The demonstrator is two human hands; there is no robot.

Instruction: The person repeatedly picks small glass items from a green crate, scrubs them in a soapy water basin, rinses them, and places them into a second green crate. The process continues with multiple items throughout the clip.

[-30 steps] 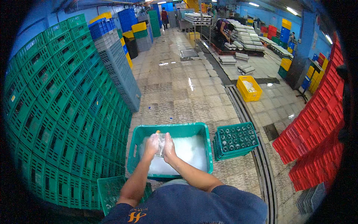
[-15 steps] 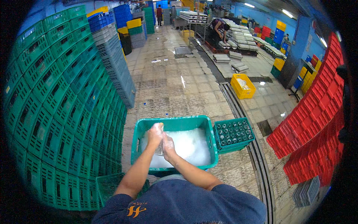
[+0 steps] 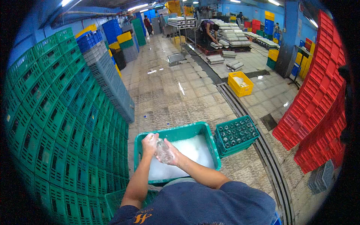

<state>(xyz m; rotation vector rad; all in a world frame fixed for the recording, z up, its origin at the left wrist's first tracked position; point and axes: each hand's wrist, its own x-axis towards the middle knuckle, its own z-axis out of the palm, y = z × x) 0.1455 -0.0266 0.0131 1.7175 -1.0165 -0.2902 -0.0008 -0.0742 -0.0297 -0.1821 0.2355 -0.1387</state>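
A clear glass bottle [image 3: 164, 150] is tilted above a green tub [image 3: 206, 132] filled with white suds [image 3: 192, 147]. My right hand [image 3: 174, 156] is closed around the bottle's side, its palm under the glass. At the bottle's other end is my left hand [image 3: 149, 144], foamy, its fingers curled. A small yellowish bit shows at those fingers, but what they grip is too blurred to name. Right of the tub, a green crate [image 3: 236, 147] holds several upright glass bottles in rows.
Tall stacks of green crates [image 3: 56, 123] and grey crates [image 3: 108, 80] rise on the left. Red crates [image 3: 311, 86] are stacked at right. A yellow crate [image 3: 240, 89] with white things inside stands beyond the floor drain channel [image 3: 240, 105]. Farther off, a person [image 3: 208, 30] bends over stacked white trays.
My hands have moved apart a little, and more of the glass bottle shows between them. Both hands are slightly lower in the picture, and the view has tilted up.
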